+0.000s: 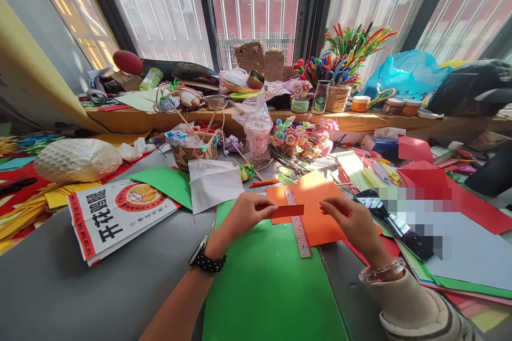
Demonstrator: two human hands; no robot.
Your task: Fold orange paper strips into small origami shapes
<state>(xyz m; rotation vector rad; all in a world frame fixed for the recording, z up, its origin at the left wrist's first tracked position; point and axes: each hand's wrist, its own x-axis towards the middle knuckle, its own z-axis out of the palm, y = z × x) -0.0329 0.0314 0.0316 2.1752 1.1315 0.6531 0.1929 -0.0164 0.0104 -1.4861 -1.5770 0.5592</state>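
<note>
Between thumb and fingers, my left hand [250, 216] pinches a small orange paper strip [291, 211] by its left end. The strip is held level above a larger orange sheet [326, 224] and a pink patterned ruler [302, 237]. My right hand [356, 224] is just past the strip's right end, apart from it. Its fingers are loosely bent, the tips slightly apart, and I see nothing in them. Ruler and orange sheet rest on a large green board or sheet [268, 287] in front of me.
A phone [394, 224] lies on stacked coloured paper at the right. To the left is a printed paper bag [120, 213], beside a white sheet [214, 184]. Farther back stand a basket [194, 149], a lidded cup [258, 136] and craft flowers [304, 136], below a crowded windowsill [192, 122].
</note>
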